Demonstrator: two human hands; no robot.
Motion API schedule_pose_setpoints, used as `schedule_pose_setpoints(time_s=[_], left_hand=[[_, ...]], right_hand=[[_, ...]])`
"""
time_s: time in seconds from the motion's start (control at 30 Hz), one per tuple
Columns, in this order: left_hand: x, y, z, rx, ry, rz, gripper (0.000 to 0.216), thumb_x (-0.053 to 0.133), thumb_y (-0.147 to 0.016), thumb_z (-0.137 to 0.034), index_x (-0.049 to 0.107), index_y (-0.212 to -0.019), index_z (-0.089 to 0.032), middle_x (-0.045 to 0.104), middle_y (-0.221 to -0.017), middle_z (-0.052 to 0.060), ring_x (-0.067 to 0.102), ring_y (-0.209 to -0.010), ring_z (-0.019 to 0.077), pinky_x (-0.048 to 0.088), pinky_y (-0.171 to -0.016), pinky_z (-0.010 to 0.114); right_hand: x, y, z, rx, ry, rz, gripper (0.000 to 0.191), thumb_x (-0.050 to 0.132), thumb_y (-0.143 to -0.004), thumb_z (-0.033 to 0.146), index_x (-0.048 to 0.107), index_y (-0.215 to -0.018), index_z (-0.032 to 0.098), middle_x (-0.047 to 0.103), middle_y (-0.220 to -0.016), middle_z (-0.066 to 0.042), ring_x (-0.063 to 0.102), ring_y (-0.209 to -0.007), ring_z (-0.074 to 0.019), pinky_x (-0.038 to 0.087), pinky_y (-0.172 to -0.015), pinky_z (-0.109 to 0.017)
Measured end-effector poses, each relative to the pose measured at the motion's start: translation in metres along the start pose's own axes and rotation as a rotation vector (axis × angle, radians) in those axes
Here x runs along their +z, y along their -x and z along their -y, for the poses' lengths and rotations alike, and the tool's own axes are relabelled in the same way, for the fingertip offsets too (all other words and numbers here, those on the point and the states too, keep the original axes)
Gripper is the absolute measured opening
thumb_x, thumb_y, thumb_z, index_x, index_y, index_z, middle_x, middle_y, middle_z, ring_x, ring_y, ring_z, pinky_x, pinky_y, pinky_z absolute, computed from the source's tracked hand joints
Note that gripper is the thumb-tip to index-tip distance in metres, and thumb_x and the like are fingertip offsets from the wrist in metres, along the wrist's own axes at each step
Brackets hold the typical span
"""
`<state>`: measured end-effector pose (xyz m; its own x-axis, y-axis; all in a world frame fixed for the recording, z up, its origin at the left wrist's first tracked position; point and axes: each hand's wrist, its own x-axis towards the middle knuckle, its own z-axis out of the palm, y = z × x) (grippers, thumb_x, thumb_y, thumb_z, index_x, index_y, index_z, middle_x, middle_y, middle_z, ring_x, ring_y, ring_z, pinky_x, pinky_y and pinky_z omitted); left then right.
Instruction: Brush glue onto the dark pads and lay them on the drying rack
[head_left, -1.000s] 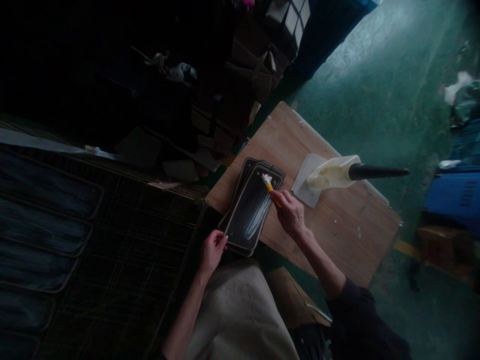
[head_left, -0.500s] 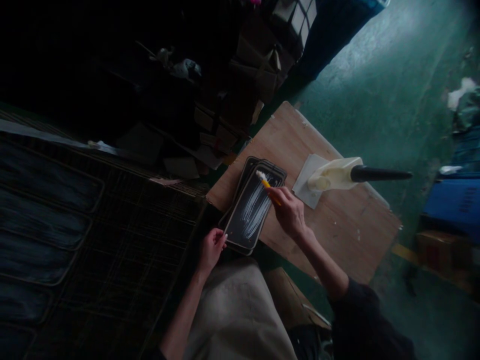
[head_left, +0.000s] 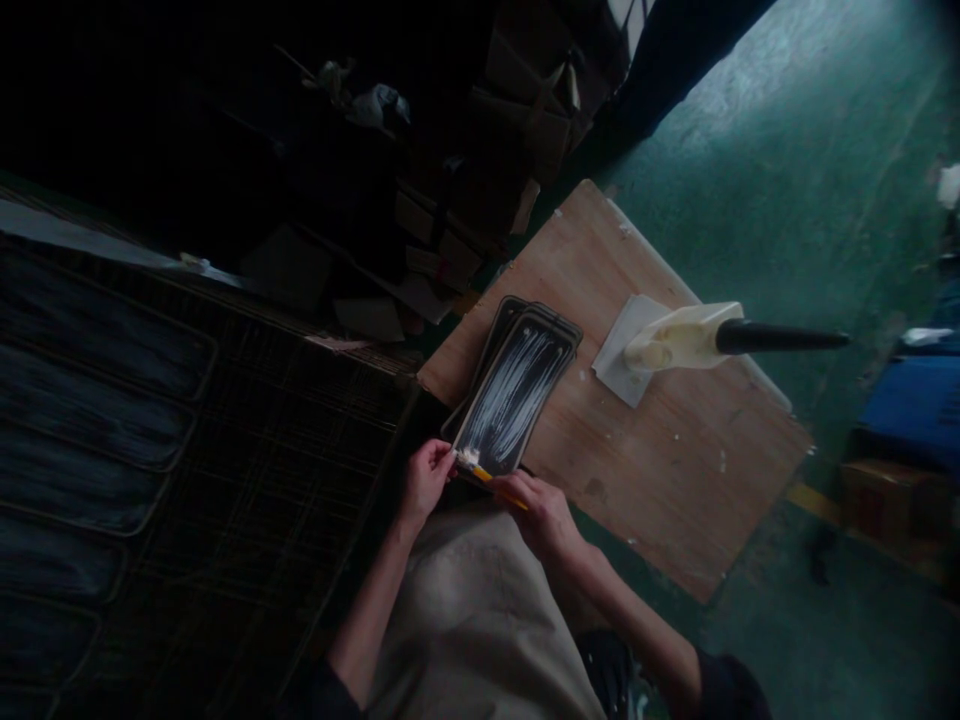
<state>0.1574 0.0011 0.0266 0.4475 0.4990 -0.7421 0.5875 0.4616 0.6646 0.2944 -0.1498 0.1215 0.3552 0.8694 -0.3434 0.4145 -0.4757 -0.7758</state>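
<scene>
My right hand (head_left: 541,510) is closed around the yellow handle of a brush (head_left: 487,474). White bristles touch the near left corner of a dark rectangular panel (head_left: 534,385), which has rounded corners and a pale rim. Streaks of white, wet-looking stuff run lengthwise over its face. At that same corner, my left hand (head_left: 427,478) pinches the panel's edge, close to the brush tip. Beneath it, similar panels (head_left: 491,335) are stacked slightly askew, mostly hidden.
The stack lies on a wooden board (head_left: 660,450). A cream plastic container (head_left: 686,338) with a long black spout or handle stands there on a pale sheet (head_left: 616,375). Left, a dark mesh rack (head_left: 270,480) bears several streaked panels (head_left: 82,400). Cardboard pieces (head_left: 435,240) lie beyond.
My right hand has drawn the brush from the panel's far end to its near left corner. White streaks cover more of the face. My left hand keeps its grip on the corner.
</scene>
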Motion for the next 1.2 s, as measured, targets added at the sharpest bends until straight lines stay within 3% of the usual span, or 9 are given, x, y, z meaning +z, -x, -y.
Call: schedule_pose_setpoints(time_s=[0.13, 0.3, 0.37, 0.47, 0.53, 0.63, 0.83, 1.03, 1.2], left_hand=[[0.001, 0.0, 0.001, 0.015, -0.011, -0.011, 0.02, 0.064, -0.077, -0.034, 0.061, -0.085, -0.015, 0.064, -0.068, 0.0, 0.061, -0.053, 0.011, 0.044, -0.045, 0.018], [0.002, 0.001, 0.001, 0.01, -0.016, -0.013, 0.022, 0.065, -0.076, -0.034, 0.06, -0.085, -0.015, 0.063, -0.067, 0.0, 0.061, -0.053, 0.0114, 0.044, -0.044, 0.018], [0.002, 0.002, 0.001, 0.008, -0.019, -0.013, 0.022, 0.065, -0.077, -0.035, 0.06, -0.086, -0.015, 0.064, -0.067, 0.0, 0.062, -0.054, 0.0117, 0.044, -0.044, 0.018], [0.002, 0.002, 0.001, 0.002, -0.011, -0.022, 0.024, 0.065, -0.077, -0.036, 0.06, -0.087, -0.015, 0.064, -0.067, 0.0, 0.062, -0.054, 0.0117, 0.045, -0.045, 0.018], [0.002, 0.003, 0.001, 0.007, -0.008, -0.028, 0.024, 0.066, -0.077, -0.037, 0.061, -0.087, -0.015, 0.063, -0.068, 0.0, 0.062, -0.054, 0.0116, 0.045, -0.045, 0.018], [0.001, 0.004, 0.002, 0.016, -0.009, -0.033, 0.025, 0.067, -0.077, -0.037, 0.061, -0.087, -0.015, 0.064, -0.069, 0.0, 0.062, -0.055, 0.0113, 0.046, -0.045, 0.018], [0.002, 0.003, 0.0, 0.013, 0.009, -0.032, 0.025, 0.067, -0.076, -0.036, 0.062, -0.087, -0.015, 0.063, -0.067, -0.001, 0.062, -0.054, 0.0112, 0.047, -0.046, 0.019], [0.002, 0.0, 0.0, 0.01, -0.005, -0.037, 0.027, 0.069, -0.073, -0.037, 0.063, -0.086, -0.015, 0.064, -0.065, -0.001, 0.061, -0.052, 0.0119, 0.048, -0.044, 0.02], [0.003, 0.0, -0.004, 0.009, -0.007, -0.044, 0.028, 0.069, -0.072, -0.038, 0.063, -0.085, -0.015, 0.065, -0.068, 0.0, 0.062, -0.052, 0.0123, 0.049, -0.044, 0.021]], right_hand=[[-0.026, -0.013, -0.025, 0.112, -0.148, -0.151, 0.02, 0.047, -0.098, 0.032, 0.061, -0.11, 0.023, 0.068, -0.095, -0.004, 0.066, -0.082, -0.0165, 0.051, -0.071, -0.025], [-0.071, -0.039, -0.056, 0.108, 0.132, -0.423, 0.022, 0.048, -0.098, 0.032, 0.062, -0.111, 0.022, 0.067, -0.099, -0.006, 0.064, -0.084, -0.0181, 0.049, -0.073, -0.028], [-0.066, -0.037, -0.054, 0.056, 0.209, -0.374, 0.023, 0.046, -0.099, 0.031, 0.062, -0.113, 0.021, 0.065, -0.096, -0.006, 0.062, -0.08, -0.0174, 0.047, -0.07, -0.027], [-0.035, -0.017, -0.037, -0.027, 0.246, -0.165, 0.022, 0.044, -0.1, 0.028, 0.061, -0.112, 0.021, 0.065, -0.091, -0.006, 0.059, -0.075, -0.0167, 0.045, -0.067, -0.027], [-0.012, 0.001, -0.023, -0.047, 0.193, -0.061, 0.022, 0.044, -0.1, 0.025, 0.06, -0.113, 0.021, 0.066, -0.093, -0.006, 0.059, -0.076, -0.0169, 0.045, -0.068, -0.027], [0.005, 0.023, -0.008, 0.026, 0.02, -0.029, 0.022, 0.043, -0.1, 0.025, 0.059, -0.113, 0.021, 0.066, -0.095, -0.006, 0.062, -0.08, -0.0172, 0.048, -0.071, -0.028], [-0.023, 0.026, -0.033, 0.249, -0.247, -0.143, 0.018, 0.05, -0.097, 0.031, 0.061, -0.11, 0.023, 0.069, -0.1, -0.004, 0.067, -0.088, -0.0186, 0.054, -0.078, -0.03], [-0.052, 0.007, -0.051, 0.213, -0.099, -0.396, 0.018, 0.051, -0.097, 0.03, 0.062, -0.109, 0.023, 0.067, -0.099, -0.005, 0.066, -0.088, -0.018, 0.052, -0.079, -0.029], [-0.05, 0.0, -0.046, 0.082, -0.165, -0.131, 0.019, 0.049, -0.097, 0.028, 0.061, -0.111, 0.023, 0.067, -0.097, -0.004, 0.066, -0.086, -0.0159, 0.052, -0.076, -0.026]])
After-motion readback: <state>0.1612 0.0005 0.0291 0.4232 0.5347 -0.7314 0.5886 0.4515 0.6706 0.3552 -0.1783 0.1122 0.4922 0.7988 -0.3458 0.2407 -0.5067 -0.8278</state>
